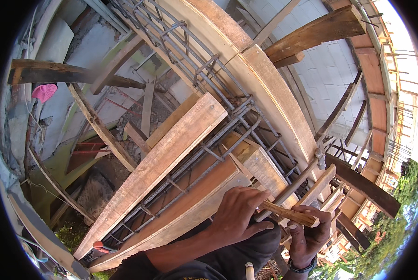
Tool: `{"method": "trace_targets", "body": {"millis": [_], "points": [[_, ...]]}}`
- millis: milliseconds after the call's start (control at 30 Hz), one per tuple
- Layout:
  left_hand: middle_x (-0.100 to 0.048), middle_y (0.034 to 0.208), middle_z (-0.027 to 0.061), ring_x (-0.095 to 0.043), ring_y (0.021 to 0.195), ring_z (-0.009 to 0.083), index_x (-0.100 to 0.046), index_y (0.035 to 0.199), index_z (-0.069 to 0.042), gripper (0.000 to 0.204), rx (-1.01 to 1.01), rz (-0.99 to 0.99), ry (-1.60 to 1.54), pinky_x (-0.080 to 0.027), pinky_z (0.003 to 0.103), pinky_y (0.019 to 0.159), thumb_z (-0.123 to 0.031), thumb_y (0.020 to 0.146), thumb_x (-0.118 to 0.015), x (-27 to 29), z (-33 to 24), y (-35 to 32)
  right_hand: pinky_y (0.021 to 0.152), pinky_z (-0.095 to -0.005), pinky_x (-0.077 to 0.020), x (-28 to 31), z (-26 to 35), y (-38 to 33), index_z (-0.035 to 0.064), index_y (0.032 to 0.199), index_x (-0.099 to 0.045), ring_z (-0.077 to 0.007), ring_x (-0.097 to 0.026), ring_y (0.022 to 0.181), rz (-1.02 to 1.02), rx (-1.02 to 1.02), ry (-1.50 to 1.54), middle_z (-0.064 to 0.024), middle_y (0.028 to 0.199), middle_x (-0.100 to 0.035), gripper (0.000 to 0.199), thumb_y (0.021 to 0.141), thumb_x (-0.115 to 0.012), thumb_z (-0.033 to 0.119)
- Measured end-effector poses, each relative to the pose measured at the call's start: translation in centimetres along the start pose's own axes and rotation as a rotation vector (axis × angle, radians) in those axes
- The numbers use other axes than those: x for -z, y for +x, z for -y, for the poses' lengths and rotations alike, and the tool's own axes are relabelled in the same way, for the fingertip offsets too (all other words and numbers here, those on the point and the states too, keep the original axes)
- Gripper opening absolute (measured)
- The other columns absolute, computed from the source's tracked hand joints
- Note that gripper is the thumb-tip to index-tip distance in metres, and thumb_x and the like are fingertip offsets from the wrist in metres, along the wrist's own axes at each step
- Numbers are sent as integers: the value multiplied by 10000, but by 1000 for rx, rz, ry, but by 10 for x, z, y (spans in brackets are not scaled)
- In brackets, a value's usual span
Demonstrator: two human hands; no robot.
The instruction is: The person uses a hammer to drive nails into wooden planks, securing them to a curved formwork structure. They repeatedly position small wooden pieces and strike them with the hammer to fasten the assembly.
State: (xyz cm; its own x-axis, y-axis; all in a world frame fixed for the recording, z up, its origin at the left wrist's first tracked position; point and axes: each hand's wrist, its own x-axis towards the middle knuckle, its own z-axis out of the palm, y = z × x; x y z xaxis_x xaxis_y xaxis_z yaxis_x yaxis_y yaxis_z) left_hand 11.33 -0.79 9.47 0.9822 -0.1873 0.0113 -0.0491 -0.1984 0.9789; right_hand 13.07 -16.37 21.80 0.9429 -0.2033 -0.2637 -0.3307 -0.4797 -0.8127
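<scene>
A short wooden stick (pixel 290 214) lies slantwise between my two hands in the lower right. My right hand (pixel 308 235), with a dark band on its wrist, grips its right end, fingers over the top and thumb underneath. At the stick's other end, my left hand (pixel 234 210) has its fingers curled at the tip, its thumb stretched out below. Part of that contact is hidden by the fingers. Just beyond the left hand is a formwork board (pixel 195 217), beside a steel rebar cage (pixel 190 175) running between boards.
A wide curved plank (pixel 283 93) and another board (pixel 157 168) flank the rebar. An orange-handled tool (pixel 104 247) lies at the lower left. A light-tipped handle (pixel 250 270) shows near my lap. Timber props (pixel 101 126) and rubble stand below; a block wall (pixel 325 70) rises far right.
</scene>
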Motion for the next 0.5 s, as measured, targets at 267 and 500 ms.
{"method": "trace_targets", "body": {"millis": [267,500], "points": [[-539,1305,158,-517,1195,368,-518,1346,-40,735,225,-57,472,-432,497,1008,-395,803,-865,8,64,-62,893,-388,-551,-24,-27,3,14,1151,-464,-317,-702,1041,33,307,-247,-256,1112,-681,398,879,-753,-16],[-569,1255,135,-557,1166,343,-571,1306,-57,669,177,-97,488,-474,473,972,-394,804,-857,4,69,-57,919,-372,-516,-20,-26,-3,41,1169,-421,-255,-637,1039,71,349,-307,-224,1147,-626,330,951,-666,10]]}}
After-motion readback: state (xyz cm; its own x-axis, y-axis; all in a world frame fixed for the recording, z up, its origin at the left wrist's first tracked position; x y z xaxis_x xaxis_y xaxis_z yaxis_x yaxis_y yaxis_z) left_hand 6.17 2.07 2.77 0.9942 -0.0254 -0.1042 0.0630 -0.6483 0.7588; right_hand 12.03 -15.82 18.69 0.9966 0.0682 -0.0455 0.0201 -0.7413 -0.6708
